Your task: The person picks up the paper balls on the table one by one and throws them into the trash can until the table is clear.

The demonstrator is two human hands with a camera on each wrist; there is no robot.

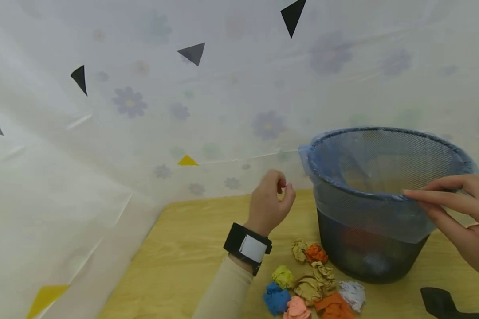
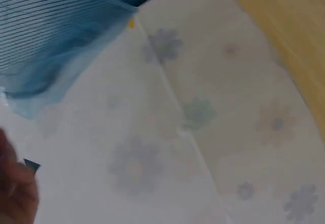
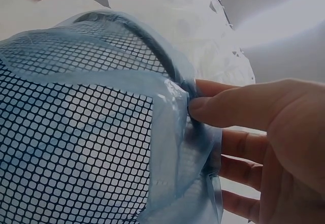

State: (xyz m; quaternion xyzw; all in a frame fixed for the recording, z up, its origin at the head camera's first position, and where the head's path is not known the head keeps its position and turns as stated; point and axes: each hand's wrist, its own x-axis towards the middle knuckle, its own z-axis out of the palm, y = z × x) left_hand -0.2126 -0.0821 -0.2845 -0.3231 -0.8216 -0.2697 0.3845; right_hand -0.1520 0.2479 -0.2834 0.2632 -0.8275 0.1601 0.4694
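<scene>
A dark mesh wastebasket stands upright on the wooden table, with a thin blue bin liner folded over its rim. At the rim's right side my right hand pinches the liner's edge; in the right wrist view the thumb lies on one side of the rim and the fingers on the other. Left of the basket, my left hand hangs in the air apart from the liner, fingers loosely curled, with nothing visible in it. Only blurred fingers of it show in the left wrist view.
Several crumpled paper balls lie on the table before the basket, among them a blue one, an orange one and a white one. A flower-patterned sheet hangs behind. A black object shows at the bottom right.
</scene>
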